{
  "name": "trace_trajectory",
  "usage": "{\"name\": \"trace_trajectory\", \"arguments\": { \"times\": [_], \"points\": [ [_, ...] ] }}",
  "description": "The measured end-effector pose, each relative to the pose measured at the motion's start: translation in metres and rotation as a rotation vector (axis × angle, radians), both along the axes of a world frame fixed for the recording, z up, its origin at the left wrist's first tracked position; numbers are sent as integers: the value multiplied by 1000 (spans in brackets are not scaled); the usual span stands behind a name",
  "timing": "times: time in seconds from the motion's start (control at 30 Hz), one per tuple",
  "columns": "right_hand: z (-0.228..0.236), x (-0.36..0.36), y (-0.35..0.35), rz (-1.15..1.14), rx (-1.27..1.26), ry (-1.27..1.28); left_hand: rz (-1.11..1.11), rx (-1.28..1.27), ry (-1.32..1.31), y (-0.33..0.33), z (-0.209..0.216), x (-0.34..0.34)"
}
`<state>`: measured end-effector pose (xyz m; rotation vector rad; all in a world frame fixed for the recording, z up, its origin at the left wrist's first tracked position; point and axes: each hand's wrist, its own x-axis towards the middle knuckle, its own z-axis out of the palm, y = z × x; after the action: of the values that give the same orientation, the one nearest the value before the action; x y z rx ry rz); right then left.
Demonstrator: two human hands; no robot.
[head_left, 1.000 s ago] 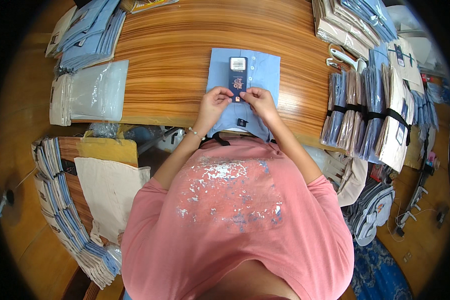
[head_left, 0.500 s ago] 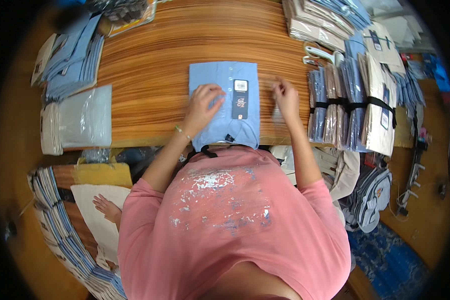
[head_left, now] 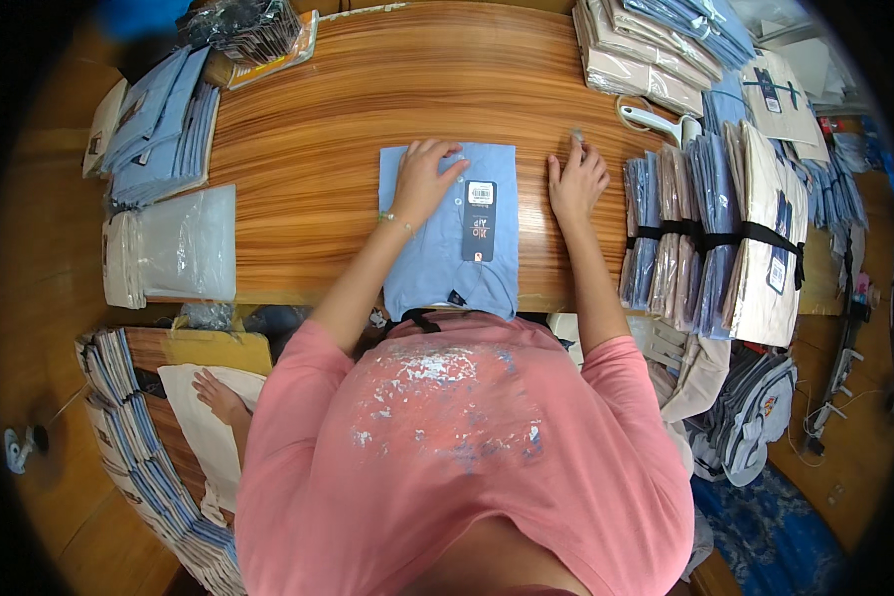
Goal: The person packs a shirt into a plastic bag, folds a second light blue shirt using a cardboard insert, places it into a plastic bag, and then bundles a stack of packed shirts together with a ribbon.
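Observation:
A folded light-blue shirt (head_left: pixel 437 263) lies flat on the table before me, its lower edge at my waist. A dark hang tag (head_left: pixel 479 221) with a white label rests on its right half, beside the button line. My left hand (head_left: pixel 427 181) lies on the shirt's upper left part, thumb and fingers apart near the buttons. Just right of the shirt, my right hand (head_left: pixel 578 181) rests on the tabletop with its fingers loosely bent and apart. A small greyish, shiny bit (head_left: pixel 576 135) shows at its fingertips; I cannot make out what it is.
Bagged garments (head_left: pixel 680 233) bound with black straps stand at the right, near a white-handled tool (head_left: pixel 651 121). Blue folded garments (head_left: pixel 159 129) and clear plastic bags (head_left: pixel 189 243) lie at the left. Another person's hand (head_left: pixel 221 397) is on beige cloth (head_left: pixel 197 437) at lower left.
My left hand has slid up the shirt toward its top edge. The right hand, blurred and more closed before, now rests with its fingers spread more. The whole view has shifted slightly.

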<state>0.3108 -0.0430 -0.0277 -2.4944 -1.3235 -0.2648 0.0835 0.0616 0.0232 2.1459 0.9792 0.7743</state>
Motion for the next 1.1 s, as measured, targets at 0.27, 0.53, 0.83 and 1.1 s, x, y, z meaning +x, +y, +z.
{"name": "trace_trajectory", "arguments": {
  "times": [0.27, 0.53, 0.83, 1.1],
  "points": [
    [16, 6, 4, 170, 52, 173, -24, 25, 150, 11, -7, 16],
    [93, -56, 9, 344, -25, 534, -8, -241, -7, 21, -21, 8],
    [91, -65, 29, 267, -213, 354, -16, -144, 66, 17, -2, 14],
    [92, -64, 23, 261, -227, 373, -10, -40, 99, 16, -9, 15]
  ]
}}
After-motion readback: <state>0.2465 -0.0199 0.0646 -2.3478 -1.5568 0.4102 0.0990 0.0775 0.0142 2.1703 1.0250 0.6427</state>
